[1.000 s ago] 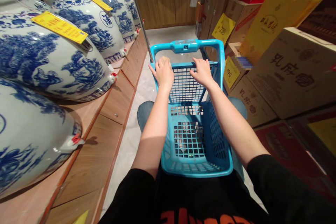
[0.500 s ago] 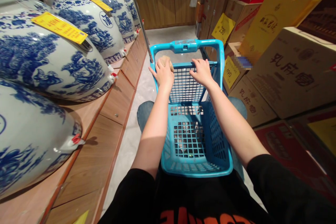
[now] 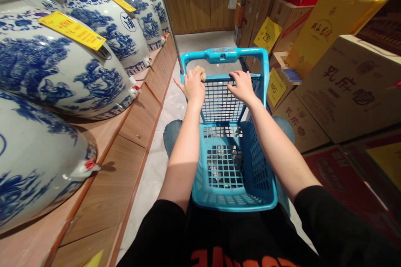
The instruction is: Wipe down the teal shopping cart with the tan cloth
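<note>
A blue plastic shopping basket (image 3: 233, 204) with lattice walls stands between my knees, its handle frame at the far end. My left hand (image 3: 193, 87) is at the far left corner of the basket, closed over a tan cloth (image 3: 201, 73) that pokes out past the fingers and touches the rim. On the far rim, further right, rests my right hand (image 3: 242, 86), its fingers bent over the edge and gripping it. Through the basket's grid the floor shows.
Large blue-and-white porcelain jars (image 3: 94, 79) with red cloth tops line a wooden shelf (image 3: 131, 133) at left. Stacked cartons (image 3: 360, 87) and a yellow gift bag (image 3: 332, 29) crowd the right side. A metal pole (image 3: 169, 16) rises by the handle. A wooden counter (image 3: 200, 10) stands ahead.
My left hand has slid slightly left along the rim with the cloth. My right hand stays on the rim, and the basket has barely shifted.
</note>
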Motion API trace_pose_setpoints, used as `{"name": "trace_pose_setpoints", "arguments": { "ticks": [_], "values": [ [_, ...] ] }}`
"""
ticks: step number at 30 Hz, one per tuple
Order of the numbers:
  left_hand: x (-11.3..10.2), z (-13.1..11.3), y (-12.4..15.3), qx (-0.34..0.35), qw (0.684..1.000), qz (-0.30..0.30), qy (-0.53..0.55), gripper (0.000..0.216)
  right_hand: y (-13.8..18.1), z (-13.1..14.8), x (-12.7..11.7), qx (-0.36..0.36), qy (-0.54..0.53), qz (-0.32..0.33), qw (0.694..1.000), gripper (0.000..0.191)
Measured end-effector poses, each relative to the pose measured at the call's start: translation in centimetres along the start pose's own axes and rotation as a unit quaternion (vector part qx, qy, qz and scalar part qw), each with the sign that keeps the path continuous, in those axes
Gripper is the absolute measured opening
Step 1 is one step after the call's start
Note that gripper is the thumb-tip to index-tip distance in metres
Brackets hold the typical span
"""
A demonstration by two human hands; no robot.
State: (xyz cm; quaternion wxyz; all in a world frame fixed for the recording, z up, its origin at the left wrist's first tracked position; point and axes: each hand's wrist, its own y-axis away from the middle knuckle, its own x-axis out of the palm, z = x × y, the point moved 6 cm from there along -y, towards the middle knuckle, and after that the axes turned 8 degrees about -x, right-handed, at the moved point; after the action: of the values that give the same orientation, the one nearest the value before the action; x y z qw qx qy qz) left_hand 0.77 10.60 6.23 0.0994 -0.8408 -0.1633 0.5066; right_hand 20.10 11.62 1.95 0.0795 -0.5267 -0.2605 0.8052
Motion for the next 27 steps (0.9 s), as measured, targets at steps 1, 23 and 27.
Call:
{"name": "trace_pose_setpoints", "arguments": {
  "ticks": [1,23,27],
  "values": [
    [-0.1,0.3,-0.1,-0.013,1.000,-0.005,-0.001,0.052,0.0,0.0,0.0,0.001,-0.001,0.003,1.000,0.055],
    [0.0,0.5,-0.3,-0.014,1.000,-0.003,-0.002,0.053,0.0,0.1,0.0,0.001,-0.007,0.000,1.000,0.055],
    [0.3,-0.1,-0.1,0.010,1.000,0.012,-0.019,0.053,0.0,0.1,-0.1,0.001,-0.003,0.002,1.000,0.055]
  ]
}}
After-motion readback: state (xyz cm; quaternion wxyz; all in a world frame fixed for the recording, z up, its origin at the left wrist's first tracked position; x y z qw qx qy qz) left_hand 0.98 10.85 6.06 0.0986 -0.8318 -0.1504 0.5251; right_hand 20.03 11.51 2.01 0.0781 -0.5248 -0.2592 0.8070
